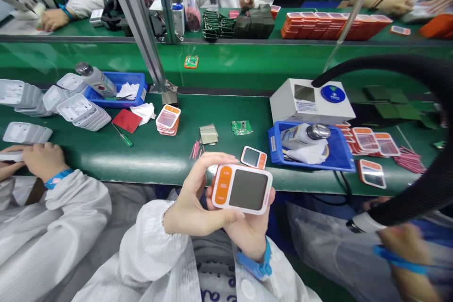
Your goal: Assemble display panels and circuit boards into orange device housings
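Observation:
I hold a small white-and-orange electronic device with a grey display (248, 189) just in front of the bench's near edge, its screen facing up towards me. My left hand (198, 198) grips it from the left, fingers along the top edge and thumb under the lower edge. Beneath and behind it, my right hand (249, 233) supports the right side; part of that hand is hidden by the device. Just beyond lies a similar white-and-orange unit (253, 157). Farther back are a green circuit board (242, 127), a stack of grey display panels (208, 134) and thin pink strips (196, 149).
A blue tray (314, 166) with a bottle stands right, before a white box (293, 104). White-and-orange covers (168, 120) are stacked left of centre, near a screwdriver (123, 137). A black flexible hose (424, 184) arches at right. Co-workers' hands (46, 160) are on both sides.

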`<action>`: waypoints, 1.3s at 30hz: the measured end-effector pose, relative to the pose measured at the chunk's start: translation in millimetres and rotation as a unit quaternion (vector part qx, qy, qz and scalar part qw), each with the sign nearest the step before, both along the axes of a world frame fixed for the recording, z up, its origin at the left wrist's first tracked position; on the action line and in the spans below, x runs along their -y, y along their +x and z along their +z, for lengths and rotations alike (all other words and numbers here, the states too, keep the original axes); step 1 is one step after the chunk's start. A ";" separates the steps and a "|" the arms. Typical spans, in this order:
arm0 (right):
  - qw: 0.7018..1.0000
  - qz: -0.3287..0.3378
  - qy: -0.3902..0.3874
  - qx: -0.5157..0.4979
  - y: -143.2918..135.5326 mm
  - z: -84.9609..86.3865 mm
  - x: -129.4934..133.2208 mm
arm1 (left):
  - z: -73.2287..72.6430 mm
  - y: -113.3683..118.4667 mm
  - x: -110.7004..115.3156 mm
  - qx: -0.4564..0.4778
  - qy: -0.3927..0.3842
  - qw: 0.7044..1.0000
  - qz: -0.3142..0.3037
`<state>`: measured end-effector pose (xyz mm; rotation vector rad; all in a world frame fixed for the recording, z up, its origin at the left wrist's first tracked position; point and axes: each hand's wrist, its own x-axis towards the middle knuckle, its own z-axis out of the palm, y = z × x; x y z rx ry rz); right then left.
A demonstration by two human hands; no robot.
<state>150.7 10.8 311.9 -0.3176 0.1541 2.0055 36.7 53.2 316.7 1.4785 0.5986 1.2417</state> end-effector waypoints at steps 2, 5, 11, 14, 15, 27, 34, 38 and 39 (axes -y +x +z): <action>1.000 0.000 -0.003 0.001 1.6 1.5 -2.4 | 0.2 2.0 -0.1 -0.011 -0.010 1.000 0.011; 1.000 -0.003 0.002 0.005 6.7 3.2 -4.8 | 2.5 7.3 -1.1 -0.026 -0.018 0.999 0.019; 0.998 -0.049 0.022 0.023 27.7 2.0 1.9 | 5.5 31.8 -4.9 -0.064 -0.013 0.998 -0.017; 0.995 -0.088 0.027 0.035 43.3 -0.5 10.0 | 4.2 51.6 -4.7 -0.086 -0.005 0.995 -0.044; 0.994 -0.102 0.028 0.036 48.9 -1.8 13.1 | 3.7 58.6 -3.7 -0.093 -0.002 0.994 -0.052; 0.976 -0.218 0.027 -0.005 84.2 -12.0 34.6 | 11.4 92.0 23.5 -0.320 0.317 0.890 0.072; 0.980 -0.190 0.062 -0.016 86.9 -13.6 33.5 | 21.0 78.8 39.6 -0.441 0.492 0.745 0.091; 0.978 -0.197 0.056 -0.045 84.8 -13.1 30.3 | 24.9 78.4 39.7 -0.462 0.517 0.712 0.112; 0.978 -0.197 0.056 -0.047 84.4 -12.5 29.6 | 25.6 78.6 39.4 -0.467 0.517 0.708 0.116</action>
